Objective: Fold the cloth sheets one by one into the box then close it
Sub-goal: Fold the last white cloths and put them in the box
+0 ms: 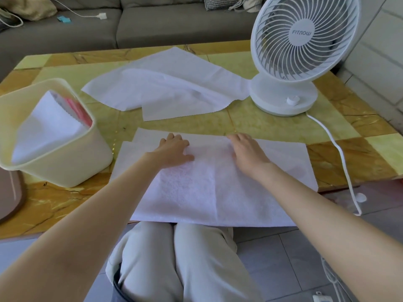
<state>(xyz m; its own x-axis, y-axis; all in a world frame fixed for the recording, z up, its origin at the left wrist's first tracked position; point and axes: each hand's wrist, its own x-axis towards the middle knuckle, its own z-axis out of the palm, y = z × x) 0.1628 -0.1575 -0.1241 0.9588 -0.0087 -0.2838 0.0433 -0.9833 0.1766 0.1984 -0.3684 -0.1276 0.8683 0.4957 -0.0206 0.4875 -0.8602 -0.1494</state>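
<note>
The knees [174, 258] in pale trousers sit just under the bench's near edge, and the cloth sheet [207, 192] in work overhangs that edge above them; a careless pull toward the body could slide it off onto the lap. Both hands lie flat on its far half, fingers straight and grasping nothing: the left hand [174, 149] near the sheet's left side, the right hand [248, 153] beside it toward the middle. The layers look already doubled and slightly skewed at the left corner, so a fold pressed now may set crooked and fit the box badly.

The box [72, 168] stands at the left, close to the sheet's corner, with folded white cloth [48, 127] and something pink [80, 110] upright inside; an elbow swung left could knock it, and packed cloth may spring up against the lid (a brown flat piece [11, 192] at the far left may be that lid, I cannot tell).

Farther on, loose sheets [165, 83] lie rumpled on the bench [261, 123], one corner touching the fan [305, 40]'s base; if the fan is running it could lift light cloth, and its cord [340, 153] trails past the right edge, ready to snag. A sofa [152, 25] lies beyond.
</note>
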